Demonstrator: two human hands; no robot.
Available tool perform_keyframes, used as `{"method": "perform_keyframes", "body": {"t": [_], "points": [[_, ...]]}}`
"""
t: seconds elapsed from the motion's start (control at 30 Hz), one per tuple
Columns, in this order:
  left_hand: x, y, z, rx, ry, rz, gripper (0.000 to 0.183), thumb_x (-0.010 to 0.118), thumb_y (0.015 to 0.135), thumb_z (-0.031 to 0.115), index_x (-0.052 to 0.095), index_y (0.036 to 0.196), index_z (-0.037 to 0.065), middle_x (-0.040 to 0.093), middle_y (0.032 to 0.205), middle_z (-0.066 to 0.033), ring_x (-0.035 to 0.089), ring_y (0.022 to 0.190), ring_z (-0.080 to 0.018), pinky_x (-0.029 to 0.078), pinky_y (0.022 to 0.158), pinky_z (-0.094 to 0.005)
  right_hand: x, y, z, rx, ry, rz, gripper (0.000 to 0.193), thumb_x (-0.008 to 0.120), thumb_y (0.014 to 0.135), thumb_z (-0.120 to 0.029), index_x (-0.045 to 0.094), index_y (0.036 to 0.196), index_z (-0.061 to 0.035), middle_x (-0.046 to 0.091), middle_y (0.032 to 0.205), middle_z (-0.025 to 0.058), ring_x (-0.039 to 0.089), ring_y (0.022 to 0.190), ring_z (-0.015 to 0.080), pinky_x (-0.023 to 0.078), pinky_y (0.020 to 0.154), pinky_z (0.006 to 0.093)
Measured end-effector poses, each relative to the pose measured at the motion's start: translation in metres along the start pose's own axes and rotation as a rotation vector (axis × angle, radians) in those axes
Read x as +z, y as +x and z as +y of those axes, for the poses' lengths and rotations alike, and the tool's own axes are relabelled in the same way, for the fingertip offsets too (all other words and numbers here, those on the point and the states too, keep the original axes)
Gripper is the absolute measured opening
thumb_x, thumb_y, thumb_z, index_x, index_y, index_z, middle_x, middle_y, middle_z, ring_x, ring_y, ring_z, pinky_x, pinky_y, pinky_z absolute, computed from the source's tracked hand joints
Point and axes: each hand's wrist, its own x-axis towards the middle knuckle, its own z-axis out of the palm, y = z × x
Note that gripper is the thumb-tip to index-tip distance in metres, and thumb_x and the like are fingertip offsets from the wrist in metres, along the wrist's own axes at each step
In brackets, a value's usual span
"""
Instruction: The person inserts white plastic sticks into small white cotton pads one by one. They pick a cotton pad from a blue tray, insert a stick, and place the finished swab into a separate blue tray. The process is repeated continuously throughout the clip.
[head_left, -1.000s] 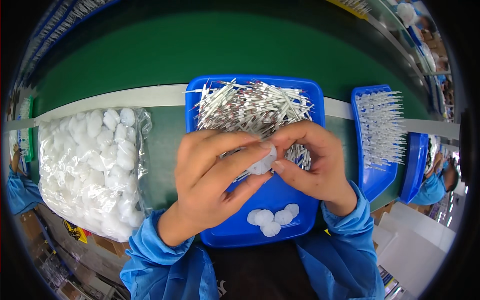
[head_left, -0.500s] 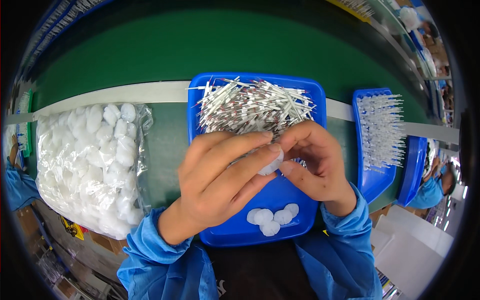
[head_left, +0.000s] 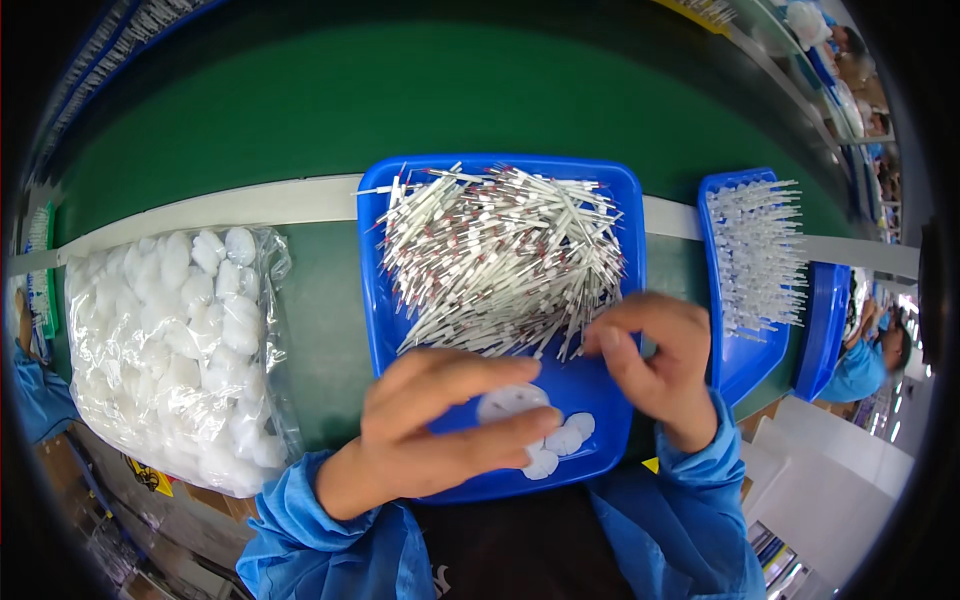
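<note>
My left hand (head_left: 440, 420) is palm down over the near half of a blue tray (head_left: 375, 300), fingers spread and blurred. A white disc with small dark marks (head_left: 513, 402) shows between and beneath those fingers; it seems loose of them. Several smaller white discs (head_left: 565, 438) lie on the tray floor beside the fingertips. My right hand (head_left: 655, 355) is over the tray's right side, thumb and index fingertips curled together close to a heap of thin white sticks with reddish parts (head_left: 510, 250). Whether anything is in that pinch is hidden.
A clear plastic bag of white round pads (head_left: 170, 350) lies to the left on the green table (head_left: 320, 320). To the right stand a blue tray of upright white pieces (head_left: 755, 255) and another blue tray (head_left: 825, 325). Other people's blue sleeves (head_left: 862, 372) show at the edges.
Both hands have separated and come down toward me, uncovering the stick heap. The left fingers have spread from the white disc they held. The right fingertips have come together.
</note>
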Motion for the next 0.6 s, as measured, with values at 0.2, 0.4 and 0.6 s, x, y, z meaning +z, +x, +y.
{"method": "perform_keyframes", "body": {"t": [0.2, 0.4, 0.6], "points": [[-0.004, 0.001, -0.012, -0.284, -0.359, 0.139, 0.025, 0.067, 0.105, 0.013, 0.078, 0.120, -0.004, 0.075, 0.120, -0.0208, 0.074, 0.101, -0.0272, 0.060, 0.087, -0.0354, 0.019, 0.073, 0.010, -0.279, -0.508, 0.114, 0.018, 0.086, 0.076, -0.007, 0.076, 0.090, -0.0100, 0.074, 0.093, 0.0037, 0.070, 0.084, 0.0245, 0.056, 0.073, 0.0382], [-0.013, -0.003, -0.011, -0.472, -0.499, 0.101, 0.028, 0.058, 0.108, 0.010, 0.074, 0.126, -0.004, 0.071, 0.129, -0.0212, 0.069, 0.118, -0.0249, 0.059, 0.090, -0.0342, 0.025, 0.083, 0.004, -0.285, -0.585, 0.125, 0.021, 0.089, 0.072, -0.010, 0.074, 0.086, -0.0127, 0.073, 0.097, -0.0002, 0.067, 0.088, 0.0217, 0.050, 0.077, 0.0378], [-0.005, 0.004, -0.003, -0.498, -0.406, 0.106, 0.060, 0.057, 0.089, -0.016, 0.068, 0.145, 0.002, 0.061, 0.129, -0.0125, 0.065, 0.112, -0.0186, 0.055, 0.083, -0.0240, 0.010, 0.041, -0.015, -0.259, -0.025, 0.033, 0.022, 0.091, 0.076, -0.006, 0.081, 0.095, -0.0095, 0.078, 0.099, 0.0032, 0.072, 0.079, 0.0209, 0.054, 0.074, 0.0361]]}}
